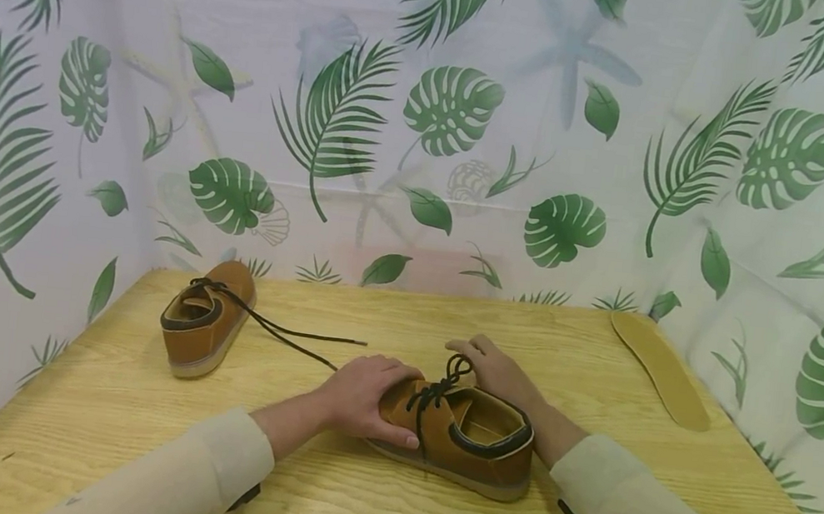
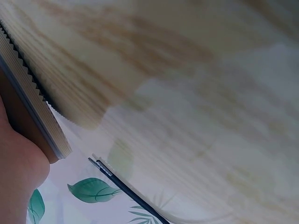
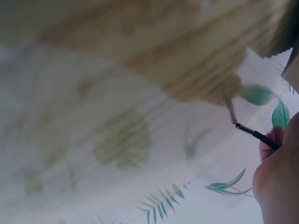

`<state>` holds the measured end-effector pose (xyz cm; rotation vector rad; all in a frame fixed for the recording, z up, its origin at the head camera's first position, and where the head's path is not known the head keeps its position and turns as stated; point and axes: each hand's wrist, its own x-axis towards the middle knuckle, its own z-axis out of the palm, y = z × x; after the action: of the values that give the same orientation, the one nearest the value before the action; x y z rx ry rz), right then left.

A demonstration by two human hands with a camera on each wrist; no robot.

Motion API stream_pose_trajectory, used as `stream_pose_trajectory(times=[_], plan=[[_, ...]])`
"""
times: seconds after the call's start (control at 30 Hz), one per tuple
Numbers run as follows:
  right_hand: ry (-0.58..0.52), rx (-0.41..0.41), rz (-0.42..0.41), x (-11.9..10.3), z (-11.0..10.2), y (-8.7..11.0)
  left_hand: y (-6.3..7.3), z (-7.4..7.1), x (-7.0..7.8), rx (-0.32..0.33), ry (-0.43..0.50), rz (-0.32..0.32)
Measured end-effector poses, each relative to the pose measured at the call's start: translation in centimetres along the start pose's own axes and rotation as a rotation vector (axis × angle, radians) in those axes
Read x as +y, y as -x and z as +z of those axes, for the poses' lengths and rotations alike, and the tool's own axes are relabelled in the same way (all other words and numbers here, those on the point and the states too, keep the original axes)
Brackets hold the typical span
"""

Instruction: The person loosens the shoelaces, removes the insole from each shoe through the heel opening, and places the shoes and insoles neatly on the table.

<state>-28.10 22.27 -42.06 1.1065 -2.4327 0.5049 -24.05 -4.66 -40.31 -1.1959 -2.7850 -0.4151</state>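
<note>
In the head view a brown leather shoe (image 1: 466, 455) with a dark collar and a pale sole stands on the wooden table, toe pointing left. My left hand (image 1: 363, 394) grips it over the toe, thumb along the near side and the other fingers beyond the top. On the far side of the shoe, my right hand (image 1: 505, 376) holds the black shoelace (image 1: 457, 366), which stands up in loops above the eyelets. A lace end (image 3: 254, 134) pokes out from the right hand's fingers in the right wrist view. The shoe hides part of the right hand.
A matching brown shoe (image 1: 211, 336) stands at the back left, its long black laces (image 1: 291, 331) trailing right across the table. A tan insole (image 1: 660, 371) lies near the right edge. Leaf-patterned cloth (image 1: 429, 234) encloses the table's back and sides.
</note>
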Motion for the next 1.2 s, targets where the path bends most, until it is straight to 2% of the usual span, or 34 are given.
stream_pose_trajectory(times=[0.13, 0.27, 0.37, 0.47, 0.63, 0.83, 1.0, 1.07, 1.13, 1.2], plan=[[0.075, -0.037, -0.028, -0.1, -0.3, 0.0, 0.0, -0.1, 0.0, -0.007, -0.003, -0.003], [0.105, -0.124, 0.062, -0.8, -1.0, -0.1, -0.1, -0.1, 0.0, -0.008, 0.0, 0.001], [0.134, -0.15, 0.137, -1.1, -1.3, -0.1, -0.1, 0.0, 0.0, -0.01, 0.002, 0.006], [0.165, -0.135, 0.161, -1.2, -1.2, 0.0, -0.1, 0.0, 0.0, -0.012, 0.006, 0.01], [0.189, -0.099, 0.124, -1.3, -1.0, 0.2, -0.1, 0.0, 0.1, -0.012, 0.008, 0.015], [0.21, -0.128, 0.129, -1.6, -1.2, 0.1, -0.1, 0.0, 0.1, -0.006, 0.0, 0.022], [0.224, -0.168, 0.199, -1.8, -1.2, 0.0, 0.0, 0.0, 0.1, -0.01, 0.0, 0.022], [0.242, -0.158, 0.215, -1.7, -1.1, 0.0, 0.0, -0.1, 0.2, -0.014, 0.0, 0.02], [0.269, -0.138, 0.202, -1.6, -1.0, 0.1, 0.0, -0.1, 0.2, -0.015, -0.001, 0.018], [0.31, -0.094, 0.153, -1.5, -0.9, 0.1, -0.1, -0.1, 0.2, -0.014, -0.001, 0.018]])
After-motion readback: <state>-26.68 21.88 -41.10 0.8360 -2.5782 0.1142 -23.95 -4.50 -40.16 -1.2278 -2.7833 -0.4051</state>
